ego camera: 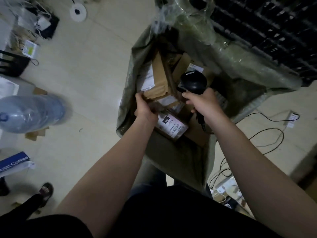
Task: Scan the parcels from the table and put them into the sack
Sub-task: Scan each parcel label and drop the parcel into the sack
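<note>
A green woven sack stands open on the floor, filled with several brown cardboard parcels. My left hand grips the near end of a long brown parcel with a white label, inside the sack's mouth. Just below it lies another parcel with a white barcode label. My right hand holds a black handheld barcode scanner over the parcels, its head pointing away from me.
A large water bottle lies on the floor at the left. A black crate sits behind the sack. Cables and a power strip run along the right. Another person's sandalled foot is at lower left.
</note>
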